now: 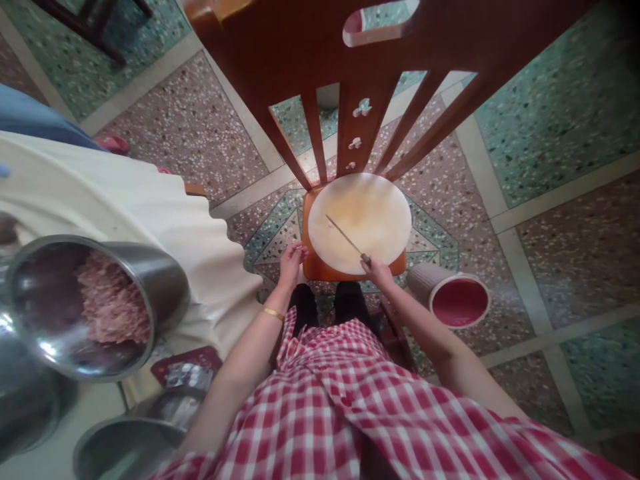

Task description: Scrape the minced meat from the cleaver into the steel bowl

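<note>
Head view. A person in a red checked shirt is standing over a wooden chair [360, 60] whose seat is carrying a round pale cutting board [373, 207]. The right hand [379, 272] is closing around the handle of a knife [346, 237], gripping it at the board's near edge; the thin blade is lying low across the bare board, pointing up and to the left. The left hand [292, 260] is resting with curled fingers at the near-left rim of the seat, just beside the board; whether it is gripping that edge or merely touching it cannot be told. A gold bangle [273, 313] is sitting on the left wrist.

To the left, a steel bowl [165, 280] is holding minced meat [113, 303] on a cream-covered table [150, 200], well apart from the board. A red-lined bin [453, 293] is standing on the floor to the right of the chair.

Judged step: the board is being scraped or readied with the knife, nothing lying on it yet. The next move would call for a steadied board and a flat, controlled blade.
</note>
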Tool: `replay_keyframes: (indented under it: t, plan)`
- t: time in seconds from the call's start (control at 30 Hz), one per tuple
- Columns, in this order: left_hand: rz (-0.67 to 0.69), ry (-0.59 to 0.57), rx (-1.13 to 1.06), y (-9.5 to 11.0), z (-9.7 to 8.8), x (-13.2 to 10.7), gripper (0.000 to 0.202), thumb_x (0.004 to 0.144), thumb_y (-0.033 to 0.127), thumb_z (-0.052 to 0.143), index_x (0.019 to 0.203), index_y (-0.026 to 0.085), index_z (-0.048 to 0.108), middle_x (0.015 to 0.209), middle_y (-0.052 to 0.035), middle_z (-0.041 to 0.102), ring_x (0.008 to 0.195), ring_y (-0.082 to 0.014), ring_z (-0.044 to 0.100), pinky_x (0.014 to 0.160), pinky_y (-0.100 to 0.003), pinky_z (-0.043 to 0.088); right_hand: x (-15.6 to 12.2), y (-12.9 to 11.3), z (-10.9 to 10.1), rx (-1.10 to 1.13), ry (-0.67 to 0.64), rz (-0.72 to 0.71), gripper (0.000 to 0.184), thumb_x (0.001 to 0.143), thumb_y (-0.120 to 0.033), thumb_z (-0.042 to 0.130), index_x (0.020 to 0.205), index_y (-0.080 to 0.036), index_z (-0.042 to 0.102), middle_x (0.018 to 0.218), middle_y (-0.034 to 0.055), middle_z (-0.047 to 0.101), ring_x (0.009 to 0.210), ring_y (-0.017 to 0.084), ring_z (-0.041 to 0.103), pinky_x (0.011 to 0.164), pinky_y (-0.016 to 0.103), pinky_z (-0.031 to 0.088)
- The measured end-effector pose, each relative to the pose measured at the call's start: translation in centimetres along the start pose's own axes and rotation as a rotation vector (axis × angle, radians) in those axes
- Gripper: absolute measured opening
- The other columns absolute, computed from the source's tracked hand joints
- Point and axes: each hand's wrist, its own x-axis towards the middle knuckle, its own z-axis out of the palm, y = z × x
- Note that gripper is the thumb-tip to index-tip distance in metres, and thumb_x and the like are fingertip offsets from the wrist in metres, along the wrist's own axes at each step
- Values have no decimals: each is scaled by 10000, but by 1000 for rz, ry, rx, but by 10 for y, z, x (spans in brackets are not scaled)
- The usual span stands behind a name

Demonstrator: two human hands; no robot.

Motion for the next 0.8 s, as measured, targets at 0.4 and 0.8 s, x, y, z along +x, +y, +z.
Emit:
replay_keyframes:
  t: [0.4,0.8]
  plan:
    - [556,-240,1391,-46,43,46,527,898,281,421,1392,98,408,1509,-173,294,1416,-277,219,1143,-454,214,-19,26,28,897,-129,117,390,800,-565,457,608,-233,385,377,-60,382,323,122,399,364,243,313]
    - [503,-124,1652,-80,74,87,737,914,517,311,1485,68,182,1562,-160,116,1448,-274,60,1172,-464,68,8,-3,70,1004,-151,144,365,796,-552,483,645,-242,364,359,-77,387,306,111,392,356,242,313]
